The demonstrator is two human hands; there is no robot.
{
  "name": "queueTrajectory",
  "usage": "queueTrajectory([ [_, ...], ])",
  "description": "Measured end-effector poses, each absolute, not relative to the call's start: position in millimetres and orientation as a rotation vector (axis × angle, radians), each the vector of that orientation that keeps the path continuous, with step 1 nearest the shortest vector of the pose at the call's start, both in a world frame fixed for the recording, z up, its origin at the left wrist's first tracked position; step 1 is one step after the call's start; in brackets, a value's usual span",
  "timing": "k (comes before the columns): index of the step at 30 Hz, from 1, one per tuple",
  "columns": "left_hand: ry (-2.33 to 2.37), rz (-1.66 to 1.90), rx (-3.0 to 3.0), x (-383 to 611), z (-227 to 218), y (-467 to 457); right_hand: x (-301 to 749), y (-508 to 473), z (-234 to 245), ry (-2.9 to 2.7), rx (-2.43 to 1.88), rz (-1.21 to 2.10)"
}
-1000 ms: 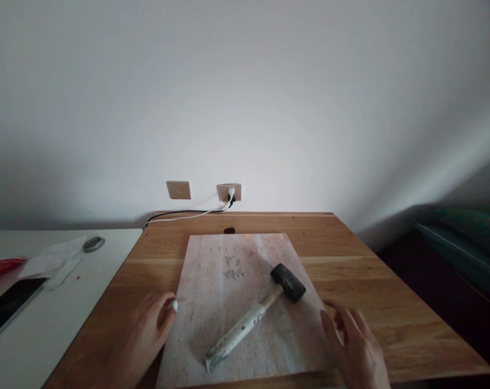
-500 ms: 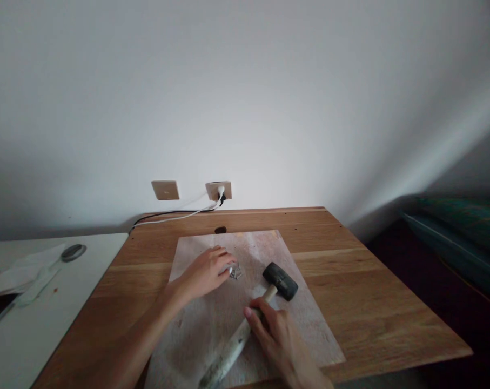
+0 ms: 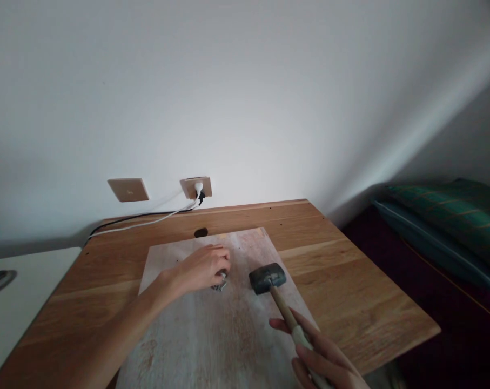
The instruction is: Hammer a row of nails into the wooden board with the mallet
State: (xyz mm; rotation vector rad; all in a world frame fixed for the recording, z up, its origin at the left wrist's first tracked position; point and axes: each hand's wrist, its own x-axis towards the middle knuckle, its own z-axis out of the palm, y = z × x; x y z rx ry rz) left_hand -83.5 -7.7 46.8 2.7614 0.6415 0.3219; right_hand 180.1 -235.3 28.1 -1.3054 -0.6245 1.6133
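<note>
My right hand (image 3: 321,351) is closed round the handle of a rubber mallet (image 3: 268,278). The mallet has a black head and a pale, worn handle, and its head is over the right part of a whitish wooden board (image 3: 196,335). On the same board, my left hand (image 3: 208,266) has its fingers curled down and pinched over a small heap of metal nails (image 3: 219,282). The fingers partly hide the heap, so how many nails they grip cannot be made out.
Under the board is a brown wooden table (image 3: 350,286) with a dark cable hole (image 3: 201,232) near its back. White and black cords run to a wall socket (image 3: 196,187). A white surface (image 3: 29,275) adjoins on the left; green cushions (image 3: 455,227) lie at right.
My left fingers have curled from a looser pose into a pinch at the nails. My right hand has shifted right and down the handle, swinging it round. The view has turned right.
</note>
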Motion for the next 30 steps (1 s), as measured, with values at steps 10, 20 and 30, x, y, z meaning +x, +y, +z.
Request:
queueTrajectory([
  [10,0.781,0.625,2.326,-39,29,41,224,-98,55,-1.778,-1.698,1.044],
  [20,0.753,0.680,2.271,-22,11,64,243,-52,60,-2.089,-1.621,0.783],
  [30,0.774,0.775,2.361,-21,5,60,221,-62,51,-1.521,-1.524,1.215],
])
